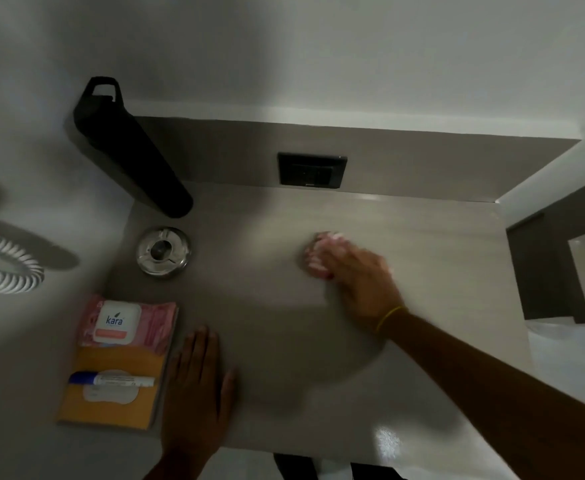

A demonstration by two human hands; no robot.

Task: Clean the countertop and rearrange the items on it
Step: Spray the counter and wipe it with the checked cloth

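The right hand (357,271) presses a crumpled pink-and-white cloth or wipe (319,254) flat against the grey-brown laminate counter (284,323). Its grip is closed over the wad, with the fingers curled down on top of it; motion blur hides the exact finger placement. The left hand (197,382) lies palm-down on the counter with its fingers spread, holding nothing.

Items relative to the right grip:
- Well to its left, a round shiny metal ashtray (163,251).
- Beyond the ashtray, in the rear left corner, a tall black bottle with a loop handle (128,150).
- To its near left, just beside the left hand, a pink wet-wipe pack with a white lid (124,323), resting on or against an orange flat packet (111,393). A white-and-blue marker pen (111,379) lies on the packet.
- Directly beyond it, a black wall socket plate (312,169) set in the upstand.

Probable hazards:
1. A wide leftward stroke could strike the ashtray and slide or tip it, scattering any contents onto the counter.
2. If the wad is damp, which cannot be confirmed, a stroke carried into the upstand could bring moisture to the socket.
3. The pen is round and unsecured. A nudge from the left hand against the packet could roll it off.
4. The area under the grouped items appears unwiped until they are moved.
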